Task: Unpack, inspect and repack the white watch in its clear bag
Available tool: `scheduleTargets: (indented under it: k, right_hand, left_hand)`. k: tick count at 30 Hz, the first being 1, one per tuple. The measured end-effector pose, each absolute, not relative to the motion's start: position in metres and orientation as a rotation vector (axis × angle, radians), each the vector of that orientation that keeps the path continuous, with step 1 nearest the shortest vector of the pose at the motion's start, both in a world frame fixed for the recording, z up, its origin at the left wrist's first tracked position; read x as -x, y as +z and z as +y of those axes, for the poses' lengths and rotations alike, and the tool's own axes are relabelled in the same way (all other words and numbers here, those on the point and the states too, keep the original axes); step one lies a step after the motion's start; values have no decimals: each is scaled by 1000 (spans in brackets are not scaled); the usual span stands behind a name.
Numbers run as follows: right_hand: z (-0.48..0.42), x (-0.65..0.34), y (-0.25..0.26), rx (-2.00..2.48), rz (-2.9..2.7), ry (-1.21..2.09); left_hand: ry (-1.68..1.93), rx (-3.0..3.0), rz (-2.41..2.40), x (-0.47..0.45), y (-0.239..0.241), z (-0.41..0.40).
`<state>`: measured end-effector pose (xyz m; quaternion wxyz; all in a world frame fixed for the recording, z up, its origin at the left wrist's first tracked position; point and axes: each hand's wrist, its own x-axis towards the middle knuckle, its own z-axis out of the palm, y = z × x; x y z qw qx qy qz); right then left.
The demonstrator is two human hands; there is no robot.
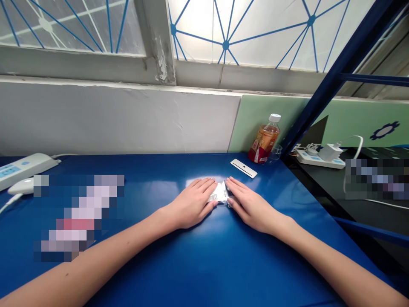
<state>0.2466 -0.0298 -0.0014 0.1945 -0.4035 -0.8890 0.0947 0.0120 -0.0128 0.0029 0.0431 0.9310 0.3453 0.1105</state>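
Note:
Both my hands lie palm down on the blue table (198, 264), side by side. My left hand (191, 202) has its fingers stretched flat over the left part of a small silvery foil packet (220, 194). My right hand (249, 204) lies flat too, its fingers pressing on the packet's right edge. Only a narrow strip of the packet shows between the two hands; the rest is hidden under them.
A small white flat strip (243, 168) lies just beyond the hands. A bottle of orange drink (264, 140) stands at the back right by a clear cup (275, 152). A white power strip (22, 167) sits far left; another power strip (315, 157) with a charger lies on the black surface right.

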Motion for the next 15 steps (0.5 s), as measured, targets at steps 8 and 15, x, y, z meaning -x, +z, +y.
scheduleTargets:
  k: [8, 15]
  right_hand:
    - [-28, -244, 3, 1109, -2447, 232]
    - [-30, -240, -6, 1099, -2388, 181]
  left_hand:
    - [336, -2879, 1048, -10, 3, -12]
    - [327, -2899, 1055, -12, 2, -14]
